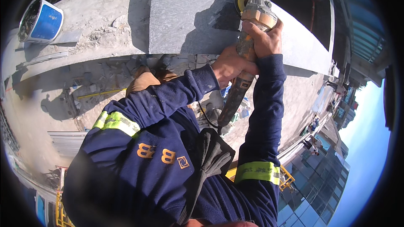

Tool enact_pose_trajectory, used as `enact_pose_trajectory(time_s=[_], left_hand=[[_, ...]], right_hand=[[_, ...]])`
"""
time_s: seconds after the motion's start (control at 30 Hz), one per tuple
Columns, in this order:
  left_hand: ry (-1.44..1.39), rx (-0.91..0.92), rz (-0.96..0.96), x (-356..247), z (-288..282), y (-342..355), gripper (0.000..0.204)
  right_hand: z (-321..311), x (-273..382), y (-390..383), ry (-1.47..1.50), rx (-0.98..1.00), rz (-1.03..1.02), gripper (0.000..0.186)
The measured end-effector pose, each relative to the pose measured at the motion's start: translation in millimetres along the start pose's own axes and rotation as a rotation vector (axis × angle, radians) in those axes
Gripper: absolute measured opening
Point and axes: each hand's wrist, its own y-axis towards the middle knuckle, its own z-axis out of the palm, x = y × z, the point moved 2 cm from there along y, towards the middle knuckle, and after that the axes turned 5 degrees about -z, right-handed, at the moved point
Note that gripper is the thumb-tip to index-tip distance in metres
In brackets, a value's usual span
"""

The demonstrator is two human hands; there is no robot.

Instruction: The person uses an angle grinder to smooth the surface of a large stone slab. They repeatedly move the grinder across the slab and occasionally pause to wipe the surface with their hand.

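Note:
My right hand (264,40) is closed round the neck of a dusty orange and grey angle grinder (259,6), just behind its head, thumb across the body. Below it my left hand (233,65) wraps round the grinder's long body. The yellow and black disc (241,1) sits over a galvanised metal sheet (172,25) on a concrete ledge; whether it touches the sheet I cannot tell. A black cord trails from the grinder's lower end.
A blue and white bucket (45,21) stands on the rubble-strewn ledge (105,21). Below lie debris and a long yellow bar (101,93). Yellow railings (286,178) show near the lower edge. Other people (312,146) are far right, with glass buildings beyond.

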Motion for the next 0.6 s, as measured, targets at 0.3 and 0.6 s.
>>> enact_pose_trajectory(time_s=[0.3,0.6], left_hand=[[0.022,0.047,-0.002,-2,5,3,0.045],[-0.037,-0.025,0.054,-5,-5,-20,0.042]], right_hand=[[-9,6,-1,-0.034,-0.026,0.101,0.092],[14,11,-4,-0.054,0.093,-0.065,0.090]])
